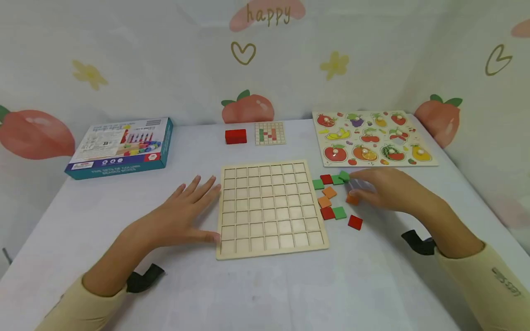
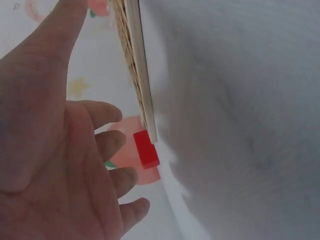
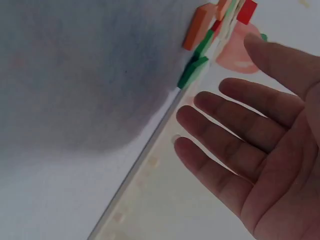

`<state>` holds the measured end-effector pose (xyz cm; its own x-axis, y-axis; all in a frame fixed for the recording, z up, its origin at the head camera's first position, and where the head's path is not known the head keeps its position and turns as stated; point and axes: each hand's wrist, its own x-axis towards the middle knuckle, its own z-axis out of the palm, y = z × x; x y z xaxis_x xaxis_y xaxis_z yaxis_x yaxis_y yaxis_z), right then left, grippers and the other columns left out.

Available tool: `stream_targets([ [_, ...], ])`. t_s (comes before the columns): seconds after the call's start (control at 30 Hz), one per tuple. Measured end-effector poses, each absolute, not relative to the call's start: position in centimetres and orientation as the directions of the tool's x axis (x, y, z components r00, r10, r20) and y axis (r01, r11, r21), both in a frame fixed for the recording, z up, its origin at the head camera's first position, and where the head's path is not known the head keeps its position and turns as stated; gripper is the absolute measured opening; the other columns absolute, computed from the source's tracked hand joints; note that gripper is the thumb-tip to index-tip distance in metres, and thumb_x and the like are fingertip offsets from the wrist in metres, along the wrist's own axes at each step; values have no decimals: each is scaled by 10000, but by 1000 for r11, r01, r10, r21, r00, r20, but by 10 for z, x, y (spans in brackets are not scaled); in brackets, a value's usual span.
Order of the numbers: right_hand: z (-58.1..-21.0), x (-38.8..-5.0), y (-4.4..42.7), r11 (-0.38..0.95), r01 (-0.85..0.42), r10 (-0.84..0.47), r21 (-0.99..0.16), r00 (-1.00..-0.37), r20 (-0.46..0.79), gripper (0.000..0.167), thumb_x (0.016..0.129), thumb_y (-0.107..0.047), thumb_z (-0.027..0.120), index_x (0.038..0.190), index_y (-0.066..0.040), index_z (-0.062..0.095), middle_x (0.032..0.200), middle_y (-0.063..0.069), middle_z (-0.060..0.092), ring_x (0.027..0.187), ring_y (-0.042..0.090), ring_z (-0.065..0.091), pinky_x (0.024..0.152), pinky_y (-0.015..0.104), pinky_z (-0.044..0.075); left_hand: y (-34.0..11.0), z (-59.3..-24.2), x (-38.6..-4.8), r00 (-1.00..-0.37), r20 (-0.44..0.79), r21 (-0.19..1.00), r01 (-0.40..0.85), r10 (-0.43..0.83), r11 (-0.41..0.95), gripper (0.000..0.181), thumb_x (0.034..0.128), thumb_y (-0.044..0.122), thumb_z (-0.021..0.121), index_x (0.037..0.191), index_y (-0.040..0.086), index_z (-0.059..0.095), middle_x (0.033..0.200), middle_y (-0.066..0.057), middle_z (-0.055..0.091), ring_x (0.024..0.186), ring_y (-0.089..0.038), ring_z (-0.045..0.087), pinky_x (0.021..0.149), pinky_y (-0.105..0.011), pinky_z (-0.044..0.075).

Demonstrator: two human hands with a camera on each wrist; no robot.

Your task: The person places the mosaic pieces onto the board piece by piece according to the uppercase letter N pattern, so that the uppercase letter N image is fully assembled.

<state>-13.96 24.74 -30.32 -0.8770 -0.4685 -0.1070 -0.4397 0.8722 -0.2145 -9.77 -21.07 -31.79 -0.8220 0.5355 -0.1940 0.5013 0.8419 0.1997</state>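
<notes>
A wooden grid board (image 1: pixel 269 215) lies flat in the middle of the table, its squares bare. My left hand (image 1: pixel 178 220) is spread at the board's left side, thumb tip on or right by the lower left edge; the left wrist view shows the palm holding nothing. To the board's right lie several small square tiles: green (image 1: pixel 339 213), orange (image 1: pixel 325 202) and red (image 1: pixel 355 222). Over their right side hovers my right hand (image 1: pixel 391 189), fingers extended, close to a green tile (image 1: pixel 344 176) and an orange tile (image 1: pixel 352 199). In the right wrist view its fingers hold nothing.
Behind the board stand a red block (image 1: pixel 236 136) and a small pattern card (image 1: pixel 270 133) with coloured squares. A fruit peg puzzle (image 1: pixel 360 138) lies at the back right. At the back left is a flat toy box (image 1: pixel 120 147). A printed cloth hangs behind.
</notes>
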Motion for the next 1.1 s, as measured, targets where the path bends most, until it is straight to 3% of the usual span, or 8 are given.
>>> stream_targets([
  [0.17,-308,-158,243,878,-403,-442,-258,-889,-117,407,886,-206,782,1233,-11,695,1103,161,721,991,314,675,798,465,578,-209,-325,-97,-807,-230,236,495,543,836,1250,717,867,587,1602,68,211,1669,-136,105,1504,-431,67,1162,-641,116],
  [0.4,-313,-170,239,878,-399,-437,-264,-893,-107,270,865,-149,797,1106,-44,735,1023,85,727,940,275,655,840,479,558,-208,-324,-94,-802,-279,257,467,528,846,1312,663,887,603,1601,61,204,1661,-123,158,1502,-422,98,1167,-628,124],
  [0.83,-308,-176,227,906,-364,-397,-214,-908,-134,214,855,-74,783,1065,-48,744,965,70,723,884,269,631,849,485,549,-206,-323,-94,-795,-290,258,472,533,843,1327,655,898,597,1610,79,174,1663,-109,159,1502,-422,103,1161,-630,154],
  [1.1,-299,-175,205,831,-463,-507,-309,-858,-76,158,874,-41,761,1029,-62,738,960,24,717,907,233,641,832,428,560,-205,-326,-96,-795,-309,255,458,521,851,1333,646,900,603,1614,95,164,1666,-98,153,1505,-418,87,1164,-631,143],
])
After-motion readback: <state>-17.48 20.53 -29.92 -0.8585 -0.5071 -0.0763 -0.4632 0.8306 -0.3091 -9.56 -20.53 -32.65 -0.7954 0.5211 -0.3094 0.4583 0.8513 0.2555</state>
